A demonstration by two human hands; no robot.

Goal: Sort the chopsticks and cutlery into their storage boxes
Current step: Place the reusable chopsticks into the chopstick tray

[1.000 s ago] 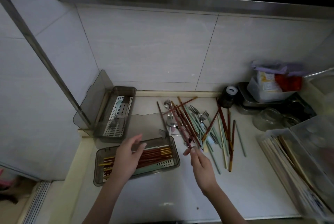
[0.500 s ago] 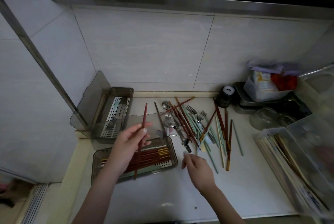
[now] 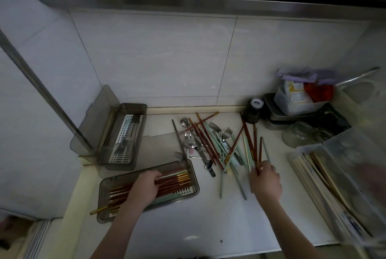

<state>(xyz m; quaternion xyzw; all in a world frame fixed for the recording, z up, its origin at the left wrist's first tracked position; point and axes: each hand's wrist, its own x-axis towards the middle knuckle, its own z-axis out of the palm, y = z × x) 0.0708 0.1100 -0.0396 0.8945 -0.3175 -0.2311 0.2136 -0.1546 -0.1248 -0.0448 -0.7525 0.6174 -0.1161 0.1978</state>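
A loose pile of red, mint and cream chopsticks (image 3: 211, 145) mixed with metal forks and spoons (image 3: 188, 135) lies on the white counter. The near smoky-grey storage box (image 3: 194, 177) holds several red, gold-tipped chopsticks. My left hand (image 3: 144, 188) rests inside this box, fingers curled around a red chopstick (image 3: 167, 179) lying among the others. The far grey box (image 3: 125, 139), lid up, has forks on its perforated insert. My right hand (image 3: 266, 182) pinches the near ends of two red chopsticks (image 3: 257, 150) at the pile's right side.
A clear box of pale wooden chopsticks (image 3: 309, 181) sits at the right edge. Behind it are a glass jar (image 3: 298, 134), a dark bottle (image 3: 253, 112) and a metal tray with a plastic tub (image 3: 292, 104). Tiled walls close the back and left.
My left hand brought the red chopstick down from above into the near box. My right hand moved right, from the pile's middle to the red chopsticks at its right side.
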